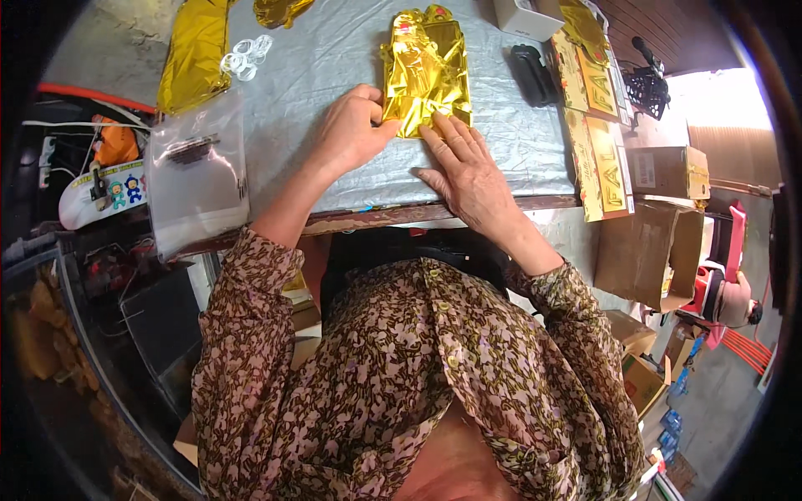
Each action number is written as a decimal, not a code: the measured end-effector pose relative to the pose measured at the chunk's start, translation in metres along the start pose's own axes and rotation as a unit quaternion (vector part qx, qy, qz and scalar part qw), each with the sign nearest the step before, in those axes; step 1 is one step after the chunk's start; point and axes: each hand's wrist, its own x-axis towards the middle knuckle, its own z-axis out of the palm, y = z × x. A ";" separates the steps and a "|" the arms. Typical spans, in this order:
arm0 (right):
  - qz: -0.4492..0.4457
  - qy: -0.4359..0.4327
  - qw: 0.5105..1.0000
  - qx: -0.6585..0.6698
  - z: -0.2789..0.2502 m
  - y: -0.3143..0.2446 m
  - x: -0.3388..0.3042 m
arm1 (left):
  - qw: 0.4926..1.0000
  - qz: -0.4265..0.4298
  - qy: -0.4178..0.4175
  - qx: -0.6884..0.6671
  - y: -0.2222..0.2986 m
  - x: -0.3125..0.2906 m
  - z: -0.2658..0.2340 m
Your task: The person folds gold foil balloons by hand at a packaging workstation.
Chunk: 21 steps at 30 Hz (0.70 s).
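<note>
A folded, crinkled gold foil balloon (427,71) with small red marks at its far end lies flat on the silvery table cover. At its near left corner is my left hand (355,129), fingers curled and thumb against the foil's edge. My right hand (472,171) rests palm down, fingers stretched out and their tips on the near edge of the foil. Its thumb points left over the table cover.
Gold foil (194,54), white rings (247,57) and a clear plastic bag (199,179) lie at the left. A black handheld object (533,75), a white box (530,17) and printed cards (597,159) are at the right. Cardboard boxes (647,255) stand beyond the table's right side.
</note>
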 end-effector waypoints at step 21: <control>0.015 -0.021 0.999 -0.034 0.000 -0.007 -0.001 | 0.984 0.108 0.115 0.081 -0.017 0.006 0.000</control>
